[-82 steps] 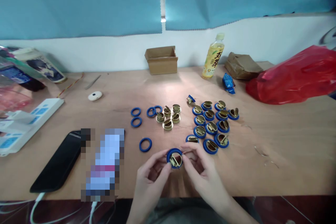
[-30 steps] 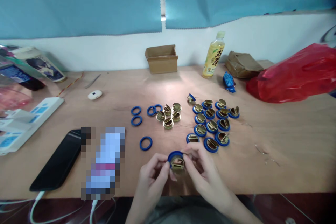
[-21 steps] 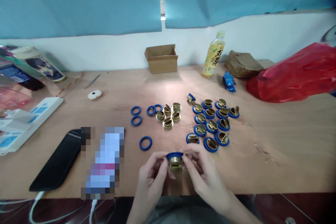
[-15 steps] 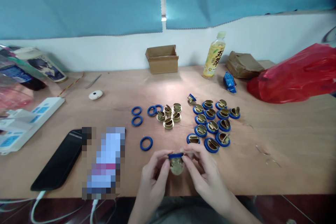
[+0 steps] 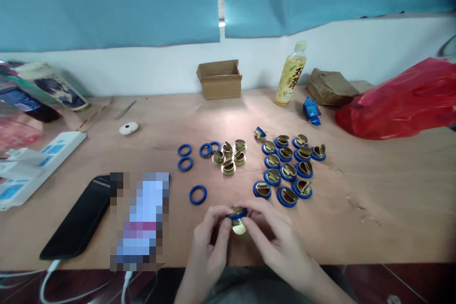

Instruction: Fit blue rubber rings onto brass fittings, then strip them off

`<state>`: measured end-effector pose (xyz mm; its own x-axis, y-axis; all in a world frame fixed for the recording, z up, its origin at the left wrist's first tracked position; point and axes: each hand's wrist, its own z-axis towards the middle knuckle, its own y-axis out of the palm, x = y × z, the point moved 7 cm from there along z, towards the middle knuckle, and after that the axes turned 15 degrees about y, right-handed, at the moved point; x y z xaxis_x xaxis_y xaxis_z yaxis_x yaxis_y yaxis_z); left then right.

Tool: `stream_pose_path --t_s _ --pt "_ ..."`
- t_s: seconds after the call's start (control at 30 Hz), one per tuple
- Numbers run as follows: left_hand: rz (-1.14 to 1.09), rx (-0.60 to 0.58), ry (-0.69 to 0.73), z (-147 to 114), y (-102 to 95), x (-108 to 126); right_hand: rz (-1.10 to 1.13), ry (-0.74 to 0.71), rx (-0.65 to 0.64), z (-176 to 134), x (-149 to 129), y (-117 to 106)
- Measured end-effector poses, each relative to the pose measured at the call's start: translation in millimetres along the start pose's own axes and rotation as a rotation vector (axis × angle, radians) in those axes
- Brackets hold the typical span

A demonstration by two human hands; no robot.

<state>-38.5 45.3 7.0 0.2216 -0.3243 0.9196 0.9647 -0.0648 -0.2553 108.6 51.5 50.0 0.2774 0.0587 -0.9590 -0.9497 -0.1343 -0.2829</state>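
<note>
Between the fingertips of both hands, near the table's front edge, is a round brass-coloured metal piece (image 5: 239,229) with a blue ring (image 5: 236,215) around its rim. My left hand (image 5: 213,235) pinches its left side. On the right side, my right hand (image 5: 271,230) pinches it too. Beyond the hands lies a small group of bare brass pieces (image 5: 228,167). Loose blue rings (image 5: 198,194) lie to their left. Several brass pieces with blue rings (image 5: 272,177) are gathered to the right; the nearest ones lie just past my right hand.
Two phones (image 5: 80,218) on white cables and a power strip (image 5: 53,152) lie at the left. A cardboard box (image 5: 221,88), a drink bottle (image 5: 290,76), a blue wrapper (image 5: 312,111) and a red plastic bag (image 5: 395,102) line the back. Thin offcuts (image 5: 356,204) lie at the right.
The held piece has tilted between my fingers, so its ringed top face now shows more and the lower brass part less. Both hands stay in nearly the same place.
</note>
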Motion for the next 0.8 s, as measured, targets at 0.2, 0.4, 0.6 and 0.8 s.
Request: stream_pose_path --t_s 0.2,0.4,0.6,0.8 --pt "0.051 -0.018 0.024 1.5 -0.2 2.8 -0.004 -0.038 0.001 0.5 -2.6 1.4" --pt "-0.05 -0.013 -0.013 2.8 1.8 0.4 -0.051 -0.112 0.043 -1.9 -8.0 -0.7" --pt "-0.124 0.014 -0.064 3.8 3.0 -3.0 0.017 -0.023 0.024 -0.3 1.0 1.0" --pt "-0.145 0.04 -0.086 3.1 1.8 -7.8 0.104 0.0 -0.002 -1.3 2.5 1.1"
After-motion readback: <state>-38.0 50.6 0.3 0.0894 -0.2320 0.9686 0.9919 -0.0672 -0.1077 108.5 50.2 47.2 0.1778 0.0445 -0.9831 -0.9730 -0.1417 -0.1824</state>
